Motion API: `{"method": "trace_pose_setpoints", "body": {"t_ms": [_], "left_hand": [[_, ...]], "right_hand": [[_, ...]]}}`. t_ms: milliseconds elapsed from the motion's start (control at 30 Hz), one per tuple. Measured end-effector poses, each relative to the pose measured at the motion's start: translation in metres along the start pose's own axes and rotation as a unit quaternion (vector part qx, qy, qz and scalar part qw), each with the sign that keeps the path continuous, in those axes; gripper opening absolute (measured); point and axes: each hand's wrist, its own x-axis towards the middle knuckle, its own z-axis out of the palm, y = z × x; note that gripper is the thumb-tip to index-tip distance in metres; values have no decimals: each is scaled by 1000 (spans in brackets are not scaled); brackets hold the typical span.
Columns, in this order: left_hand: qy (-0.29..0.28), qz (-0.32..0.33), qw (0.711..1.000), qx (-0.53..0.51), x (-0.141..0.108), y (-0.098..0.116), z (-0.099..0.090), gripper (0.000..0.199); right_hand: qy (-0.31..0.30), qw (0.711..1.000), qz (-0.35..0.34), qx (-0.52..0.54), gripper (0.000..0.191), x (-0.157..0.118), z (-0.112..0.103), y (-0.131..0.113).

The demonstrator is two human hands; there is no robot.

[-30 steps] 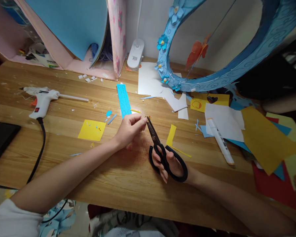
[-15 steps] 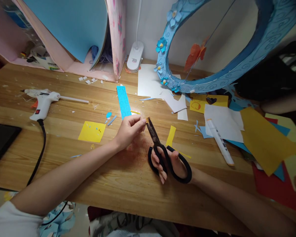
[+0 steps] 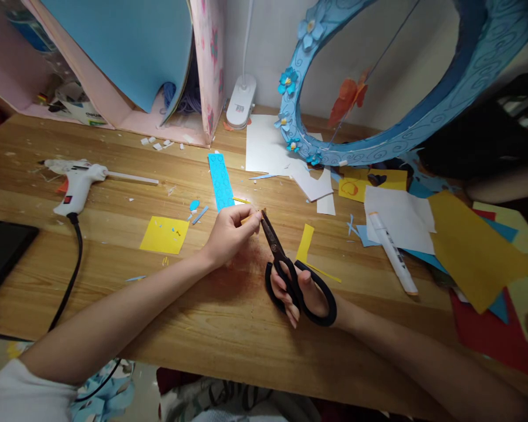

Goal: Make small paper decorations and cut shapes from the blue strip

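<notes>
Left hand (image 3: 234, 233): the grip is closed, thumb and forefinger pinching a small orange scrap (image 3: 264, 210) that the fingers mostly hide.
Orange scrap: just past the left fingertips, touching the scissor tips, above the middle of the desk (image 3: 193, 328).
Right hand (image 3: 313, 295): the grip is wrapped through the handle loops of the black scissors (image 3: 280, 255), holding them.
Scissors: tips toward the left fingertips and the desk's far side, blades close together.
Blue strip (image 3: 220, 179): flat, just beyond the left hand, rows of outlines drawn on it.
Yellow square (image 3: 162, 234): left of the left hand, tiny scraps on top.
Glue gun (image 3: 76, 187): lying farther left, a stick protruding from its back.
Yellow strip (image 3: 305, 239): just right of the blades.
Marker (image 3: 393, 253): right of the right hand, partly across a white sheet (image 3: 402, 208).
Blue ring (image 3: 369, 153): upright at the back, paper flowers (image 3: 287, 81) along its rim.
</notes>
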Motion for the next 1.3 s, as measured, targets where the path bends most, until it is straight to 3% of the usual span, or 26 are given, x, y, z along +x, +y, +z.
{"method": "trace_pose_setpoints", "body": {"t_ms": [533, 967, 1300], "left_hand": [[-14, -25, 996, -81, 1, 0, 0, 35], [-24, -7, 1000, -17, 1, 1, 0, 36], [-5, -35, 999, -37, 2, -2, -1, 36]], "right_hand": [[12, 997, 15, 70, 57, 1, 0, 2], [8, 1000, 1, 16, 68, 4, 11, -16], [16, 999, 27, 27, 71, 13, 12, -21]]}}
